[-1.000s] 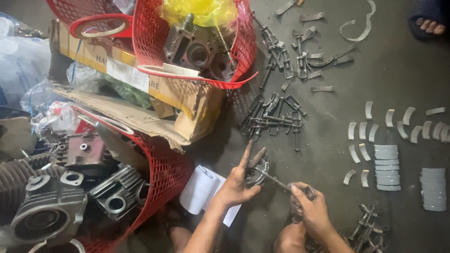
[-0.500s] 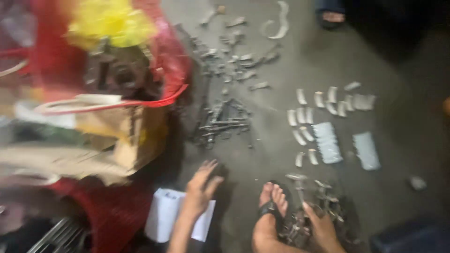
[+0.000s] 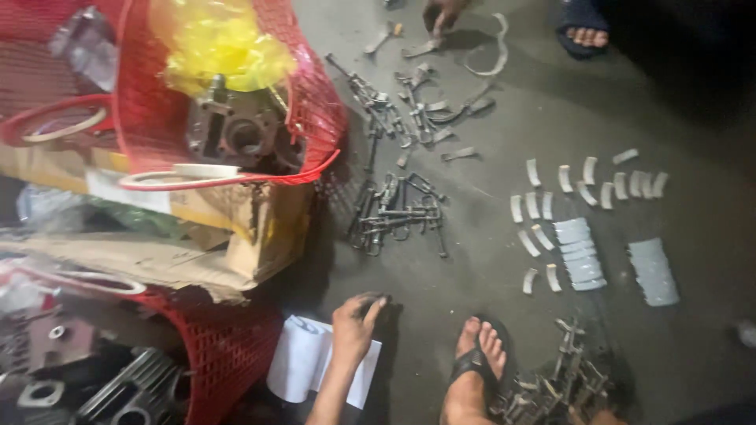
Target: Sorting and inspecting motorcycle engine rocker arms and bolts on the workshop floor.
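While the left hand [image 3: 353, 324] is lowered to the grey concrete floor [image 3: 488, 260], its fingers are curled loosely over something small and dark, too blurred to be identified, so whether its grip is clenched on anything cannot be told. Just beneath the wrist, a white sheet of paper [image 3: 303, 358] is laid flat on the floor, touching the edge of a red mesh basket [image 3: 220, 354] filled with grey engine castings. The right hand is barely seen at the bottom edge, hidden behind a pile of dark metal parts [image 3: 563, 382], and its grip cannot be judged. Between the two, a foot in a black sandal [image 3: 476, 362] is planted just beside that pile. Further up the floor, a heap of slender metal rods and levers [image 3: 398, 212] is spread out, well apart from the left hand. To the right, pale curved metal shells [image 3: 587, 185] are set in loose rows, with stacked ones near them. Another red basket [image 3: 315, 118], resting on a cardboard box [image 3: 272, 232], holds an engine block and yellow plastic.
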